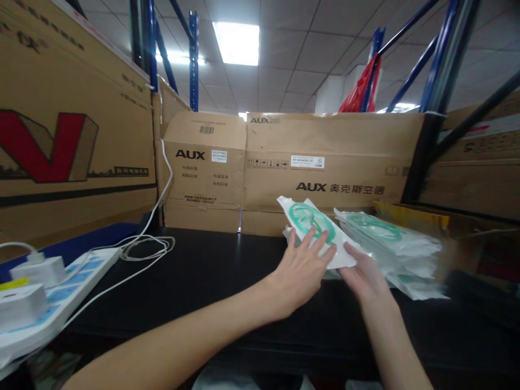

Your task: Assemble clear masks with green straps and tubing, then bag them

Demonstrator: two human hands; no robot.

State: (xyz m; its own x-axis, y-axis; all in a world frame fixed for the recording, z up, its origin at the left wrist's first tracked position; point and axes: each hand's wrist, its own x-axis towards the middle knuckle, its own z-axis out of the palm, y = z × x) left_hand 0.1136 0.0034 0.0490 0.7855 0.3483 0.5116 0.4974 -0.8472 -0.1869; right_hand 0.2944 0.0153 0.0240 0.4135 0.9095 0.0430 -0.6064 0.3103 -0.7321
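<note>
A flat white pouch (301, 216) with coiled green tubing showing through its clear face is tilted above the black shelf. My right hand (365, 273) grips its lower right edge, thumb on top and fingers mostly hidden beneath. Across the pouch's front lie the spread fingers of my left hand (300, 271), touching the surface. Close by on the right, a stack of similar pouches (400, 241) rests on the shelf, green coils visible in the top one. Part of another pouch shows under the held one, largely covered.
Cardboard panels (337, 157) marked AUX stand along the back of the black shelf (211, 271). A white power strip (81, 284) with plugged-in adapters and loose white cable (148, 246) occupies the left. A large carton (73, 124) rises at left; a yellow-edged box (410, 214) stands behind the stack.
</note>
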